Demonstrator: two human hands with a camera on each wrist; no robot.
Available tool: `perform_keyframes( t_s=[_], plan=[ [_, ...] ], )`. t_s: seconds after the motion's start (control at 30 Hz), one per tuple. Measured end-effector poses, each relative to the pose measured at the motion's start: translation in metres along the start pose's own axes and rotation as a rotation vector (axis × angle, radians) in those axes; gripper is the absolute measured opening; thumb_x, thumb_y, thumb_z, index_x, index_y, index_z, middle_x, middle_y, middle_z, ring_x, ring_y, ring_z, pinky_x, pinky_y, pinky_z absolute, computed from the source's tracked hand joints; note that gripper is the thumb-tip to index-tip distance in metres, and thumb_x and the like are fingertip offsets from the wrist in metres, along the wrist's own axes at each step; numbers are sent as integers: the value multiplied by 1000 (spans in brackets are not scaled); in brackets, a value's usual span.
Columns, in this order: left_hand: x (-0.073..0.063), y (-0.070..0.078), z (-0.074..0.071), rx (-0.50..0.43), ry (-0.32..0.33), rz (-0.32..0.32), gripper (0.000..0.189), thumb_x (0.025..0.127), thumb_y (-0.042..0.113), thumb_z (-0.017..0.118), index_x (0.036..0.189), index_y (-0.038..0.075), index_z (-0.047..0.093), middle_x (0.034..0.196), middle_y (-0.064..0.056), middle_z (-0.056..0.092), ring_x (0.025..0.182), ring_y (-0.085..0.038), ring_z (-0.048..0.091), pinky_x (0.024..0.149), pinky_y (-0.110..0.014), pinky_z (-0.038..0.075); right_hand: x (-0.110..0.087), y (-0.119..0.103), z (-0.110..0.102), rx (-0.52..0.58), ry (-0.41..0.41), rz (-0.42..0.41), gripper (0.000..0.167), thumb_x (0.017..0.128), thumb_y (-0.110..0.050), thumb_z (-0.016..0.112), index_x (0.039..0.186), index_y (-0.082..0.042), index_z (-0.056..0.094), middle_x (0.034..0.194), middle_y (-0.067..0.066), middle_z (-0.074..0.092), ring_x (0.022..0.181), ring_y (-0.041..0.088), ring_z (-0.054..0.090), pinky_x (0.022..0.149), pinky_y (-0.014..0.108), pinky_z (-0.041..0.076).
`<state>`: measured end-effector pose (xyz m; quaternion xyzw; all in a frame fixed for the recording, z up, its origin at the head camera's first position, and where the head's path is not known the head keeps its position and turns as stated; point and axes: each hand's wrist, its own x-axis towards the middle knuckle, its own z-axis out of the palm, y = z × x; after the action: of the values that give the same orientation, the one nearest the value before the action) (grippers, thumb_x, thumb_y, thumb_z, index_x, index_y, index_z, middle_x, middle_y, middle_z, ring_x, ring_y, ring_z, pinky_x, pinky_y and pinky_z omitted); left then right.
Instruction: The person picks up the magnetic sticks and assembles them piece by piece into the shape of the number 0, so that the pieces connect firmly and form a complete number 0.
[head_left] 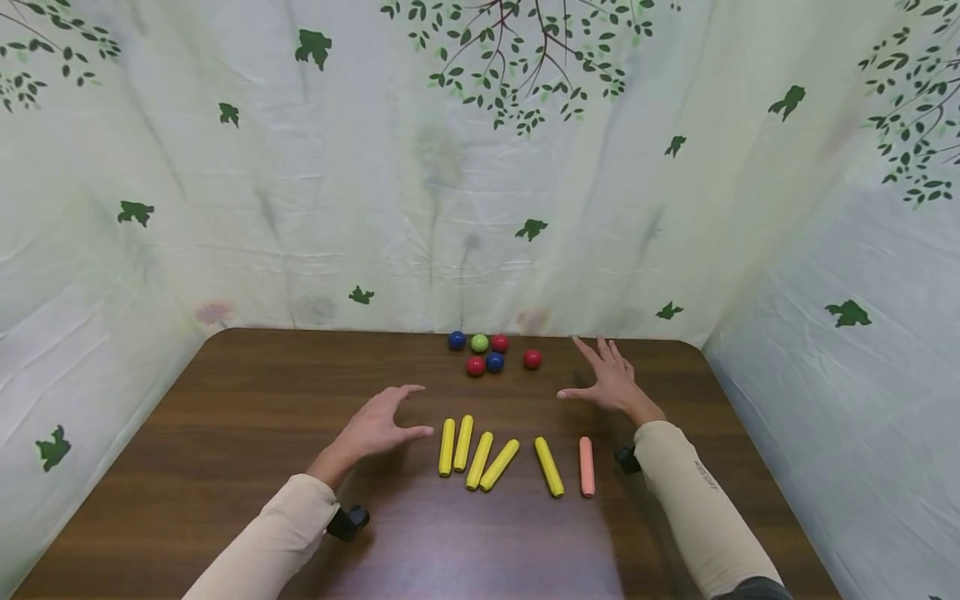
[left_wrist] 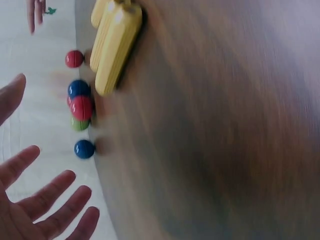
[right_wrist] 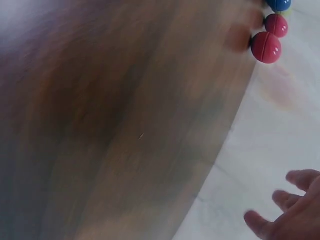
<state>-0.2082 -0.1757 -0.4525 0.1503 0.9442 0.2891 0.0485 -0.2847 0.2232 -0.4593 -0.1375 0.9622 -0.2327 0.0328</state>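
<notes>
Five yellow sticks [head_left: 480, 461] lie nearest on the brown table [head_left: 232, 417], four loosely fanned, one apart beside a pink stick [head_left: 587, 467]. Left hand [head_left: 378, 423] just left of the fan, fingers spread, thumb wide, holding nothing. Right hand [head_left: 612, 383] farther out, fingers also spread, empty. Six balls [head_left: 495, 362] beyond, near the far edge; one red ball [head_left: 532, 359] sits apart, toward the right hand. Looks to me like reaching, no grip made yet; next move probably calls for closing fingers round one piece.
</notes>
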Motion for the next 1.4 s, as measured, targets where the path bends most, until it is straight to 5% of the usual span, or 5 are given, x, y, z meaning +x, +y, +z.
perform_keyframes(
  t_s=[0.53, 0.77, 1.1, 1.4],
  plan=[
    [10, 11, 53, -302, 56, -133, 55, 77, 23, 82, 126, 11, 60, 112, -11, 63, 83, -20, 60, 71, -35, 50, 54, -13, 22, 322, -94, 19, 83, 81, -31, 79, 148, -8, 35, 150, 20, 33, 132, 43, 36, 103, 56, 34],
    [9, 14, 63, -257, 99, -134, 47, 77, 22, 82, 119, 11, 65, 101, -6, 64, 96, -23, 58, 82, -42, 47, 64, -15, 31, 402, -78, 104, 71, 83, -23, 77, 143, -7, 43, 137, 27, 45, 125, 42, 44, 100, 55, 38],
    [10, 14, 72, -191, 103, -142, 46, 75, 23, 84, 115, 12, 66, 86, 0, 59, 77, -15, 52, 69, -32, 44, 72, -25, 46, 515, -44, 204, 61, 82, -18, 78, 137, -8, 52, 131, 26, 49, 120, 40, 48, 96, 50, 43],
    [11, 15, 69, -193, 114, -149, 43, 74, 14, 82, 113, 9, 65, 82, 0, 59, 75, -14, 53, 67, -32, 45, 81, -31, 50, 468, 48, 223, 52, 80, -14, 79, 128, -6, 61, 120, 23, 57, 109, 36, 55, 88, 43, 47]
  ],
)
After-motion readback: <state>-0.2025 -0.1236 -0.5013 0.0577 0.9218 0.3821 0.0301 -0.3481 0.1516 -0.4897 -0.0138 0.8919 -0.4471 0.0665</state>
